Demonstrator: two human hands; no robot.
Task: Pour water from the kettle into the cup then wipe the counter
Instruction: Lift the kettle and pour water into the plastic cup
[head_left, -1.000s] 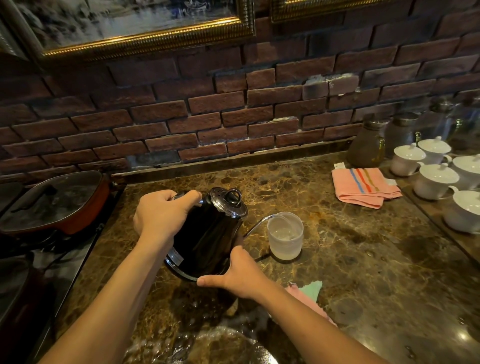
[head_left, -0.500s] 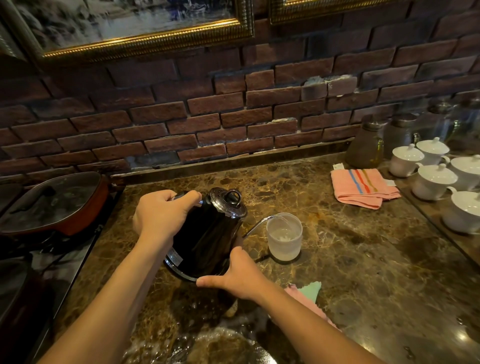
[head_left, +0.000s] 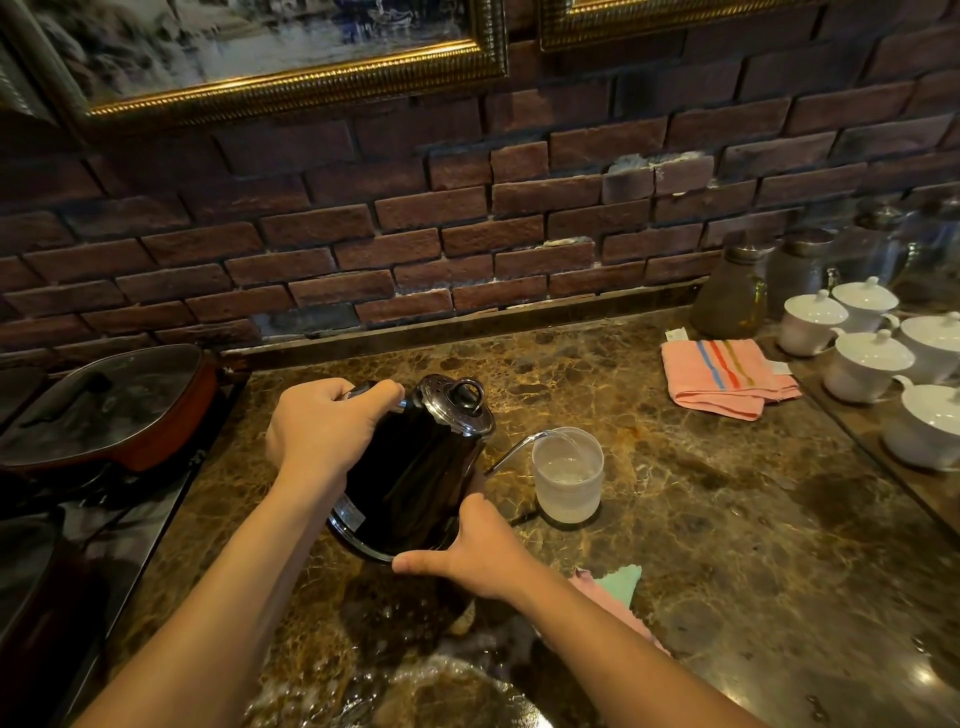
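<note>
A black kettle (head_left: 410, 478) with a chrome lid is tilted to the right above the brown marble counter (head_left: 727, 519). My left hand (head_left: 324, 426) grips its handle. My right hand (head_left: 480, 551) presses against the kettle's lower rim and steadies it. The thin spout reaches over a frosted cup (head_left: 568, 475), and a stream of water runs into it. The cup holds some water. A pink and green cloth (head_left: 615, 584) lies on the counter behind my right wrist, partly hidden by my forearm.
A folded pink striped towel (head_left: 727, 376) lies at the back right. White lidded cups (head_left: 872, 358) and glass jars (head_left: 730, 296) stand on the right. A red pan with a glass lid (head_left: 104, 405) sits on the stove at left. A wet patch (head_left: 415, 675) spreads on the near counter.
Both hands and the kettle hold nearly the same pose. Water keeps running into the cup, and the level looks slightly higher.
</note>
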